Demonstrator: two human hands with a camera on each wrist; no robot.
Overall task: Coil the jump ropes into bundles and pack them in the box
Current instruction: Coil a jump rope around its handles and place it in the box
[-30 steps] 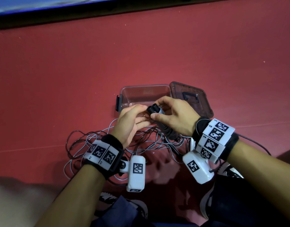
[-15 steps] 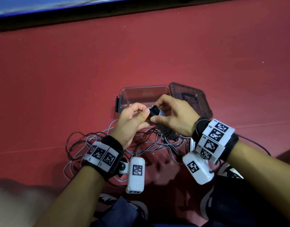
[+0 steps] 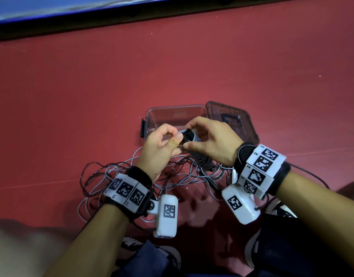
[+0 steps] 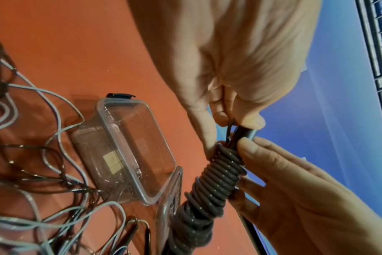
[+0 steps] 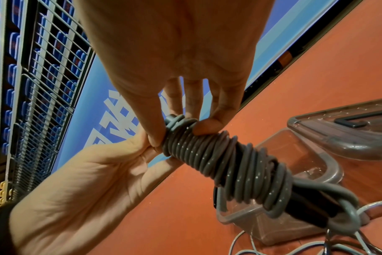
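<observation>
We see both hands meeting just above the red floor (image 3: 232, 66), which looks smooth and slightly glossy. Our right hand (image 3: 210, 144) grips a coiled bundle (image 4: 216, 179) of grey jump rope: a smooth, rubbery cord wound in tight, even turns around dark handles, forming a ribbed cylinder with tiny glints on each turn. The right thumb and fingers (image 5: 209, 127) are clamped on the upper end of that bundle, near the round black handle tip (image 3: 187, 134). Our left hand (image 3: 160, 148) pinches the free end of the cord (image 4: 229, 127) between thumb and curled forefinger, right at the bundle's top, touching the right hand's fingertips.

Just behind the hands sits the box (image 3: 152, 116), a clear, rounded-corner rectangular plastic tub with a thick rim and a dark latch (image 3: 142, 128) on its left end. Its smoky translucent lid (image 3: 244, 124), with a moulded dark handle, lies propped beside it on the right, touching the tub.

Under and around the wrists a loose tangle of thin ropes (image 3: 104, 176) sprawls on the floor, some pale grey, some dark brown, looping over one another without order. The lower end of the bundle hangs down into this tangle.
</observation>
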